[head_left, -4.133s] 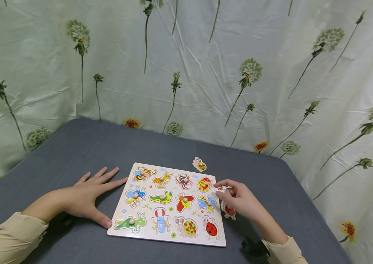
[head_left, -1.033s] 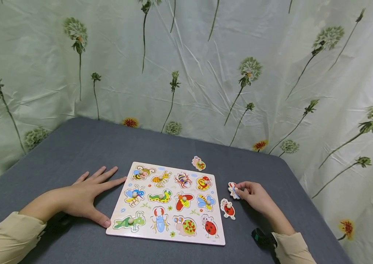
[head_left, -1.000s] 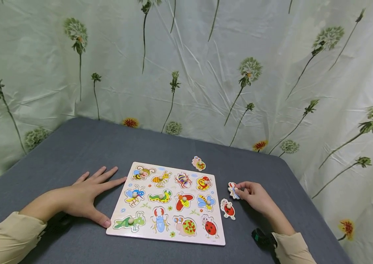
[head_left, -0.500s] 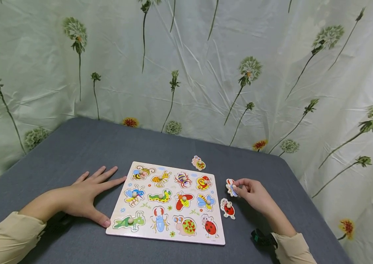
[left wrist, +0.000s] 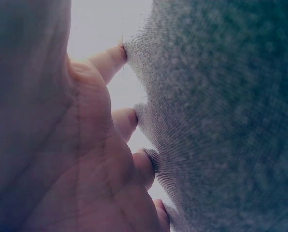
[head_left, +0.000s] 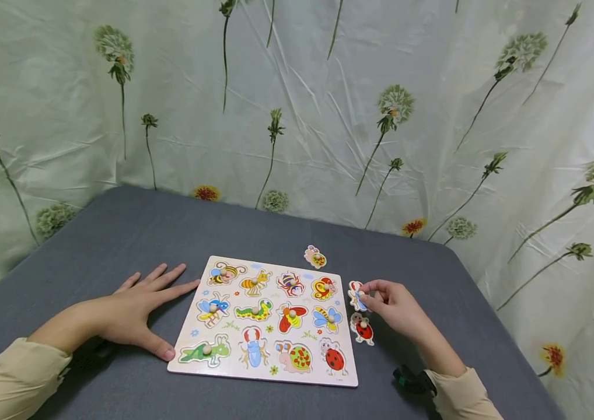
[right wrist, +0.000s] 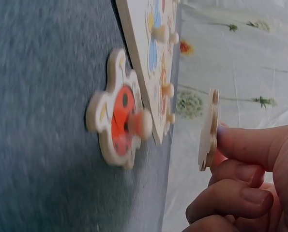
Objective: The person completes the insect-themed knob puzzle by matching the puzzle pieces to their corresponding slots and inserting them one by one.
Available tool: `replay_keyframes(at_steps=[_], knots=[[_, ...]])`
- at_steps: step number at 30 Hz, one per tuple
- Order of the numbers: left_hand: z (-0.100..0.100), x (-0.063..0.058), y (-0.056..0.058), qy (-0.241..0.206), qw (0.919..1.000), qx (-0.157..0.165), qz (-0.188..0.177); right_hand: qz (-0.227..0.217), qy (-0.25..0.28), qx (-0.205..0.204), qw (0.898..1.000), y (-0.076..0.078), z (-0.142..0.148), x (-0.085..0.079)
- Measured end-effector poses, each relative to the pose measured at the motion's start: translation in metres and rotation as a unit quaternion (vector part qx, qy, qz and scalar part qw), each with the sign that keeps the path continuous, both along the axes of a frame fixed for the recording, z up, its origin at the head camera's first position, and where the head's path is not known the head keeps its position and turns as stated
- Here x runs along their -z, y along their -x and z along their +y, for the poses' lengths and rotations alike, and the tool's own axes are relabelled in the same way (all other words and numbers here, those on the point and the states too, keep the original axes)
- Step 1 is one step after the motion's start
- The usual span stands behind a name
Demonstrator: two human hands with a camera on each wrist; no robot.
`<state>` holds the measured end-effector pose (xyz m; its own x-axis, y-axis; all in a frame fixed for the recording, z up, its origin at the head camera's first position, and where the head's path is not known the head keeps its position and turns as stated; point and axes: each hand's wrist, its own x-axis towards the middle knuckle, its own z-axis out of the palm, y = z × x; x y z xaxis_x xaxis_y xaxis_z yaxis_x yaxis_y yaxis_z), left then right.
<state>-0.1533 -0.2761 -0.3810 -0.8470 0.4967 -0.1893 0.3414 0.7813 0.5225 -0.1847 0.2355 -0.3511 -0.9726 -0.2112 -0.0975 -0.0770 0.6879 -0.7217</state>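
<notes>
A wooden peg puzzle board [head_left: 233,370] with insect pictures lies on the dark cloth. My left hand [head_left: 136,309] is spread flat on the cloth, its thumb and index finger at the board's left edge. My right hand [head_left: 395,308] pinches a stag beetle puzzle piece [head_left: 356,296] just off the board's right side. In the right wrist view this piece [right wrist: 209,130] is seen edge-on, raised above the cloth. Below it lies a ladybug piece [head_left: 363,329] with a wooden knob. The front row's beetle [head_left: 254,350], snail [head_left: 297,357] and ladybug [head_left: 335,358] pictures have no knobs.
A snail puzzle piece [head_left: 315,257] lies beyond the board's far edge. Several knobbed pieces sit in the board. Behind the grey table [head_left: 213,224] hangs a pale curtain [head_left: 187,76] with a flower print.
My right hand let go near the board's upper right earlier, then took the beetle piece. Over the last second it lifts the piece and carries it left toward the board. My left hand stays put.
</notes>
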Motion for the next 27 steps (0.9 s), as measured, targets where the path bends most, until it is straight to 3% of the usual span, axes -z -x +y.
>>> replay_keyframes(at_steps=[12, 27], knots=[[0.000, 0.001, 0.000, -0.004, 1.0000, 0.001, 0.005, -0.014, 0.010, -0.025, 1.000, -0.006, -0.028, 0.001], [0.000, -0.001, -0.002, -0.004, 1.0000, -0.002, 0.004, -0.011, 0.027, -0.093, 0.995, -0.016, -0.054, 0.004]])
